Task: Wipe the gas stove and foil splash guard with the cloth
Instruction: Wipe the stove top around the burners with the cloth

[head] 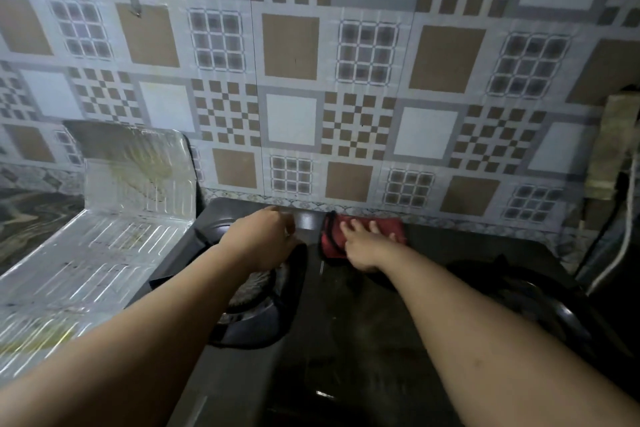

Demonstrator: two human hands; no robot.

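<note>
Red cloth (363, 236) sits at the stove's (346, 340) back edge, right hand (363, 246) pressing it flat, fingers spread. Left hand (263, 239) curls over the left burner's pan support (270, 305), probably gripping it; view's dim. Foil splash guard (114, 218) still shows yellowish stains, so it looks unwiped. Roughly mid-task.

Both arms reach forward, left hand (263, 239) curled, right hand (363, 246) flat.
</note>
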